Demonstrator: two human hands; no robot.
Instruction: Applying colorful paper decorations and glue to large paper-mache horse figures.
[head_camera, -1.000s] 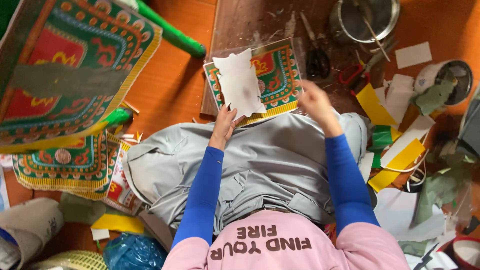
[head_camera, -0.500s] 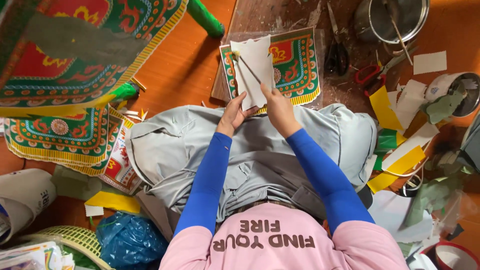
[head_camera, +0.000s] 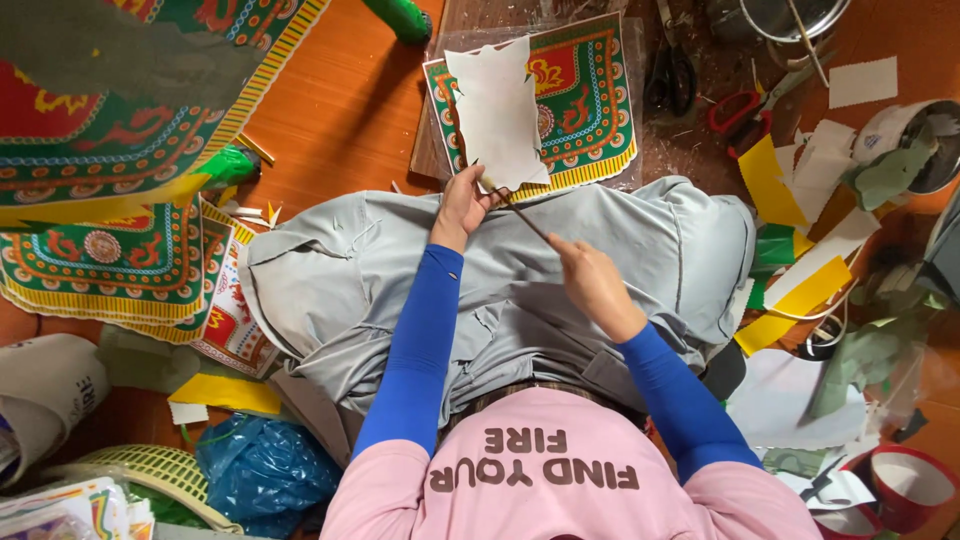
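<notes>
A metal pot (head_camera: 790, 15) at the top edge has a thin rod leaning in it; a tin (head_camera: 925, 140) at right holds crumpled green scraps, and a red cup (head_camera: 905, 485) sits at lower right, its contents unclear. A green basket (head_camera: 150, 470) at lower left lies beside a blue bag (head_camera: 262, 468). The white paper (head_camera: 497, 110) lies on a patterned sheet (head_camera: 585, 90) of green, red and yellow on the floor just past the knees. The left hand (head_camera: 462, 205) pinches the paper's lower edge, grip closed on it. The right hand (head_camera: 592, 283) is closed on a thin stick (head_camera: 525, 215) whose tip meets that edge. Half a second ago both hands were at the paper; now the right has drawn back over the lap. Larger patterned sheets (head_camera: 110, 150) lie at left, yellow strips (head_camera: 775, 185) at right, scissors (head_camera: 668, 70) near the pot.
</notes>
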